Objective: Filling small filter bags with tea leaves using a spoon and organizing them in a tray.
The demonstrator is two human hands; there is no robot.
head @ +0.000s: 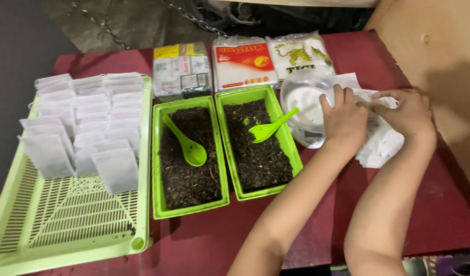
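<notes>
Both my hands work at the right side of a dark red table [439, 204]. My left hand [344, 120] and my right hand [408, 112] pinch a small white paper sachet [370, 102] from a loose pile of empty white sachets [383, 145]. Just left of my left hand sits a white round scale with a clear bowl [306, 105]. Two green rectangular trays hold dark loose tea: the left tray [155, 163] and the right tray [293, 148]. A green plastic spoon lies in each, the left spoon [186, 143] and the right spoon [270, 128].
A large pale green slotted tray [66, 225] at the left holds several rows of upright filled white sachets [87, 117]. Three packets [245, 61] lie along the table's far edge. A light wooden panel [444, 46] rises at the right. Chains hang behind the table.
</notes>
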